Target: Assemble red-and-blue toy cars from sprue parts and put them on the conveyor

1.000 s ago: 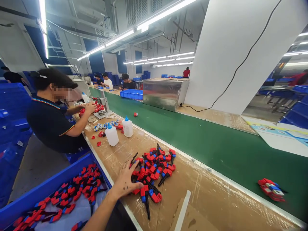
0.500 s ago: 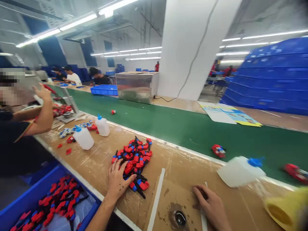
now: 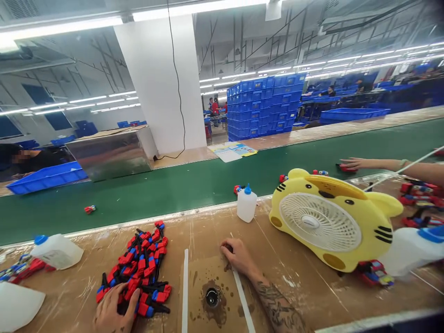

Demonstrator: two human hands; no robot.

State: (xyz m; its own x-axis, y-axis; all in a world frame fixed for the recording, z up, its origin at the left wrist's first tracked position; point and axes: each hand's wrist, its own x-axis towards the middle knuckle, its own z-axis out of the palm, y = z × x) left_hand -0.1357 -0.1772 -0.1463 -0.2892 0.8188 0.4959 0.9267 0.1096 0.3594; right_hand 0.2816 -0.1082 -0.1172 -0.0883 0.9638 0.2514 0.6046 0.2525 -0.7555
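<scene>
My left hand lies on the near edge of a pile of red, blue and black plastic toy parts. Its thumb and fingers are apart over the parts, and the fingertips are partly lost among them. My right hand rests on the brown tabletop with its fingers curled in; no part shows in it. Between the hands, a small round black fixture sits in a wet-spotted patch of board. A white strip runs along the left of this patch, and another white strip along its right, below my right hand.
A yellow animal-shaped fan stands at right, with a blue-capped bottle beside it. More bottles stand at both sides. Behind runs a green conveyor carrying several toy pieces. A co-worker's hand reaches over it at far right.
The view has swung right, bringing the fan and the co-worker's arm into sight; the blue bin at lower left is out of view. My left hand's fingers are now more curled over the pile.
</scene>
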